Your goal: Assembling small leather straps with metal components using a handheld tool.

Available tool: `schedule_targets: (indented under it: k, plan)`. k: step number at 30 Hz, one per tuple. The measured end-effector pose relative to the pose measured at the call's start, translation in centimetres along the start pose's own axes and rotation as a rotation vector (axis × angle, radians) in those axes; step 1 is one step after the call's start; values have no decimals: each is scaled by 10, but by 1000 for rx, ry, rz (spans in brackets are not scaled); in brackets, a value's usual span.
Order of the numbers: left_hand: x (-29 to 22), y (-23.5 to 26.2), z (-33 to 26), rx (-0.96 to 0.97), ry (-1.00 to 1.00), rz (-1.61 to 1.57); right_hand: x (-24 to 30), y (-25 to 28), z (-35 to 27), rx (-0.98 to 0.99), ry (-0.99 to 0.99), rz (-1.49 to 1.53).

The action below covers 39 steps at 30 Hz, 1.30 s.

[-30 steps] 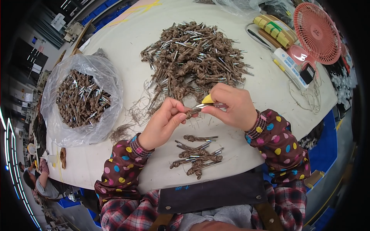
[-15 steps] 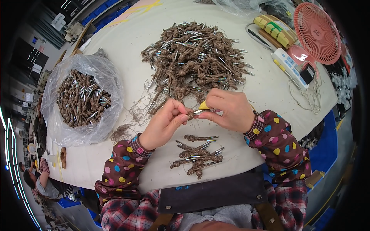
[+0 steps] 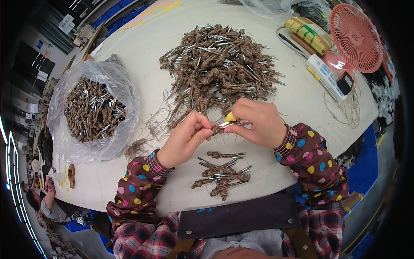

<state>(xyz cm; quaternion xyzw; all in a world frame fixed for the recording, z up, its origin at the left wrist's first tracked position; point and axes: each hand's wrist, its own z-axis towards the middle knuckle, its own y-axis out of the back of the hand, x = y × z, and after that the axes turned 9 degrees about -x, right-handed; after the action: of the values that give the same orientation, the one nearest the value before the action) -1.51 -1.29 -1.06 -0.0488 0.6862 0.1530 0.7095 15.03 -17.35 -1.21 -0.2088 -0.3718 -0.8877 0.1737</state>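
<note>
Pinched between the thumb and fingers of my left hand (image 3: 181, 141) is a knotted brown cord (image 3: 214, 130). My right hand (image 3: 262, 124) is closed on small thread snips (image 3: 224, 124); their silver blades touch or nearly touch the knot. Something yellow shows at the right fingertips, but I cannot tell whether it belongs to the snips or covers a finger. Beyond both hands lies a large heap of knotted brown cords (image 3: 222, 64) with shiny metal tips. A few similar cords (image 3: 221, 176) lie in a small group nearer my body.
On the left stands a clear plastic bag (image 3: 130, 125) of knotted cords. Loose thread scraps (image 3: 137, 148) lie beside it. At the right are a pink fan (image 3: 355, 39), a white power strip (image 3: 324, 71), a yellow-wrapped bundle (image 3: 308, 34) and a yellow-handled tool (image 3: 317, 77). Another person (image 3: 49, 203) is far left.
The snips' blades show a little more clearly at the knot and are slightly tilted. Both hands keep nearly the same place, and the cords on the table have not moved.
</note>
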Motion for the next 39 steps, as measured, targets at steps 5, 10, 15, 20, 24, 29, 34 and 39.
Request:
schedule_targets:
  k: [5, 10, 15, 20, 24, 29, 34, 39]
  plan:
    - [1, 1, 0, 7, 5, 29, -4, -1, -1, 11, 4, 23]
    - [0, 3, -1, 51, 25, 45, -4, 0, 0, 29, 33, 12]
    - [-1, 2, -1, 56, 23, 25, -3, 2, 1, 26, 27, 27]
    - [-1, 2, 0, 57, 31, 18, -2, 2, 1, 33, 24, 19]
    - [-1, 3, 0, 65, 28, 33, -3, 1, 1, 38, 35, 29]
    - [-1, 4, -1, 68, 33, 63, -3, 2, 1, 44, 43, 25]
    - [-1, 3, -1, 76, 25, 18, -3, 1, 0, 46, 39, 28]
    - [-1, 3, -1, 75, 21, 27, -4, 0, 0, 33, 39, 35]
